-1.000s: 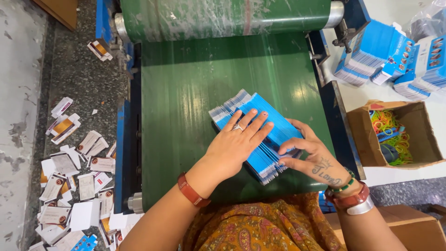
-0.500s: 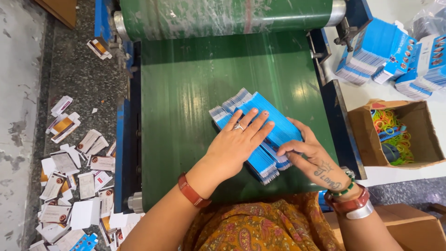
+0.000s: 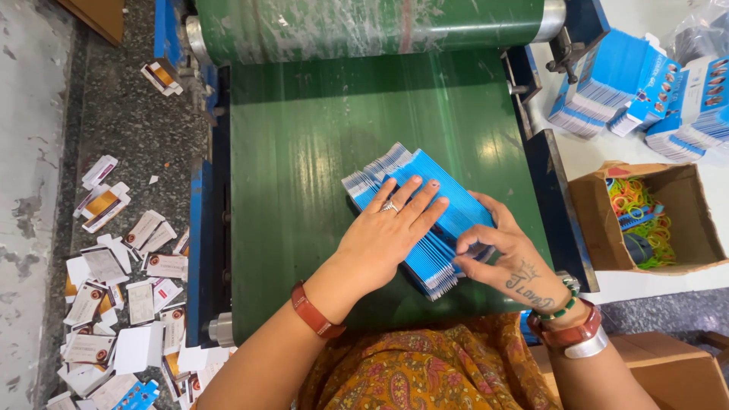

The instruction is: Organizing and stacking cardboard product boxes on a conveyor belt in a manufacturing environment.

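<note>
The fanned stack of blue cards (image 3: 425,212) lies on the green conveyor belt (image 3: 304,152). Left hand (image 3: 387,231) rests spread flat on top; right hand (image 3: 501,254) pinches the near edge. Square the edges (steady downward pressure advised) before lifting.

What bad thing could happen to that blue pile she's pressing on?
The blue card stack is fanned out and slanted, not squared up, so cards could slide apart under the left hand and spill across the green belt. The right hand grips only the near edge, so the far cards look looser. Any that slip off the belt's side might join the scattered cards on the floor.
</note>
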